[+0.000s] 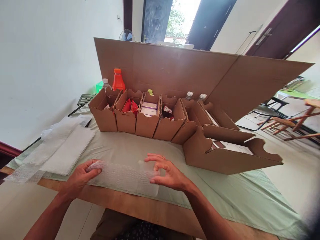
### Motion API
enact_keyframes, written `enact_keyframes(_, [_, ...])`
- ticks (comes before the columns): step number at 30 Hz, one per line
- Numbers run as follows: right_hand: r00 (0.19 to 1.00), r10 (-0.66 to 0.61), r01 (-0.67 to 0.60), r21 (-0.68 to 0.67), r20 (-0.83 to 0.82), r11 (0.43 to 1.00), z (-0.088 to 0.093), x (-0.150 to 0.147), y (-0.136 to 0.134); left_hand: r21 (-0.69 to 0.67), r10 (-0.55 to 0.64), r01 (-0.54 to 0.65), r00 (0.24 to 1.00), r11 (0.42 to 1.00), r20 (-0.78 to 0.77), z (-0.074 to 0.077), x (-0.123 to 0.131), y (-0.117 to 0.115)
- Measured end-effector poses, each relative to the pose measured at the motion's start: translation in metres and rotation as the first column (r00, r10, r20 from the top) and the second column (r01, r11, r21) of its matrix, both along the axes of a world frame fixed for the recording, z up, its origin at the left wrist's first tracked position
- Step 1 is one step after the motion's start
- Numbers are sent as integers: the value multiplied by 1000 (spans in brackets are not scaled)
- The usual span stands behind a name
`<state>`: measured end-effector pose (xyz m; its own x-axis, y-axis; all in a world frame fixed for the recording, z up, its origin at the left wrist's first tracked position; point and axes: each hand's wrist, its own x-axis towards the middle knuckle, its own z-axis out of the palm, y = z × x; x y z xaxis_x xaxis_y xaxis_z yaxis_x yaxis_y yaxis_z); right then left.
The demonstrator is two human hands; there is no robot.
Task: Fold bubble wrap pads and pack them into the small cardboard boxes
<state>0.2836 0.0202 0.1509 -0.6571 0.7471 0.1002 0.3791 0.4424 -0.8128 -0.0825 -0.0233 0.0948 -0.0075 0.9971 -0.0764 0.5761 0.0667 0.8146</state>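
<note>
Along the near edge of the table (117, 201), a strip of bubble wrap (125, 175) spans the space between the two hands, its long axis running left to right, roughly parallel to that edge. The left hand (86, 173) has the strip's bunched left end pinched between thumb and fingers, so the rest of the wrap lies to the right of that grip. At the other end, the right hand (163, 171) is the nearer one; its fingers are spread, thumb and forefinger curled with a gap, and I cannot tell whether they have hold of the film or only touch it.

Toward the table's left edge, beyond the left hand, lies a stack of wrap sheets (70, 150). Nearer the right edge, an angled cardboard box (220, 163) stands beyond the right hand. Farther back, a row of cardboard bins (146, 126) crosses the table, with a cardboard panel (170, 66) upright behind.
</note>
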Motion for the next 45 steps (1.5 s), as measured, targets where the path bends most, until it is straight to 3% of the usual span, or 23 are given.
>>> enact_keyframes(2, [999,50,-49,-67,12,997,6,25,-14,-30,42,-34,953,999,300,11,14,0])
enact_keyframes(3, [997,60,-56,-96,39,994,7,39,-21,-40,66,-55,926,998,372,16,22,1])
enact_keyframes(8, [989,-97,118,-213,110,970,11,102,-58,-94,102,-68,896,993,432,34,56,6])
enact_keyframes(10, [965,-223,251,-237,141,938,11,121,-69,-96,61,-27,928,995,367,35,69,9])
enact_keyframes(13, [870,-435,468,-110,233,877,-1,139,-73,-89,-42,60,980,994,193,27,88,14])
enact_keyframes(17, [667,-697,692,128,264,711,-33,150,-68,-100,-142,131,984,986,-107,6,99,18])
enact_keyframes(20, [523,-826,787,252,213,563,-50,157,-75,-46,-62,52,966,998,-252,0,87,12])
enact_keyframes(22, [469,-867,809,313,167,498,-53,151,-82,94,46,-11,923,995,-382,0,83,6])
enact_keyframes(24, [490,-862,783,369,132,501,-52,128,-86,267,99,38,873,963,-478,0,92,0])
enact_keyframes(25, [534,-835,745,394,128,537,-52,111,-86,334,72,116,863,935,-500,-2,102,-2])
enact_keyframes(29, [809,-525,399,410,263,820,-58,42,-81,393,-251,514,795,763,-552,-20,152,-2])
enact_keyframes(31, [850,-412,285,373,327,883,-67,39,-87,372,-320,577,764,727,-560,-30,158,-2])
enact_keyframes(32, [841,-417,291,363,343,885,-73,49,-93,378,-332,582,767,720,-549,-34,152,-2])
enact_keyframes(34, [768,-533,401,384,354,832,-84,88,-111,413,-337,568,792,712,-509,-38,130,-3])
enact_keyframes(36, [632,-705,540,470,321,698,-90,132,-128,446,-313,529,824,722,-472,-39,102,-5])
enact_keyframes(38, [530,-803,601,546,275,584,-89,164,-137,441,-231,448,856,778,-463,-39,81,-3])
enact_keyframes(39, [508,-823,612,566,254,553,-87,172,-136,420,-185,404,862,813,-472,-39,75,0])
enact_keyframes(42, [516,-824,637,539,234,552,-82,167,-119,316,-95,303,841,899,-533,-40,72,15])
enact_keyframes(45, [505,-824,680,469,255,563,-83,148,-91,244,-67,247,818,938,-571,-39,83,31])
